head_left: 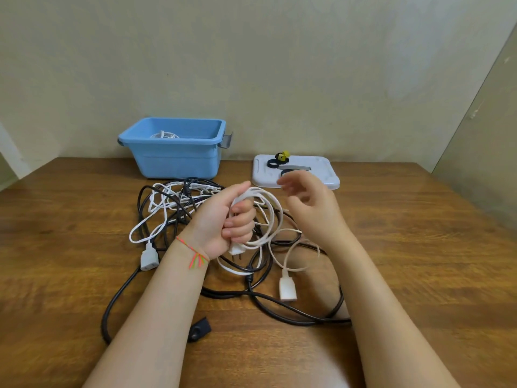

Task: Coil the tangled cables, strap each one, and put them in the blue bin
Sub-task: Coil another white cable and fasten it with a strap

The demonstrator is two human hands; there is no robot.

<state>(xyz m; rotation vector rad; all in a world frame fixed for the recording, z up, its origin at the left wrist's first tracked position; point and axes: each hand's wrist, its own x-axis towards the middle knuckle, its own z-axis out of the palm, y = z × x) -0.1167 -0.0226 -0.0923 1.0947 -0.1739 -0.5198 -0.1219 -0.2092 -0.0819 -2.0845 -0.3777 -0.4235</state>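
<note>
My left hand (223, 219) grips a bundle of white cable loops (270, 217) above the table, with a white plug sticking out below the fist. My right hand (310, 200) hovers just right of the loops, fingers spread, holding nothing. Beneath both hands lies a tangle of black cable (279, 309) and white cable (148, 228). A white connector (288, 288) rests on the table in front. The blue bin (179, 161) stands at the back left with a white coil (165, 134) inside. Straps (275, 162) lie on a white tray (321, 169).
The wooden table (419, 247) runs to a wall at the back. A black plug (199, 329) lies near my left forearm. A white socket end (148, 259) sits at the left of the tangle.
</note>
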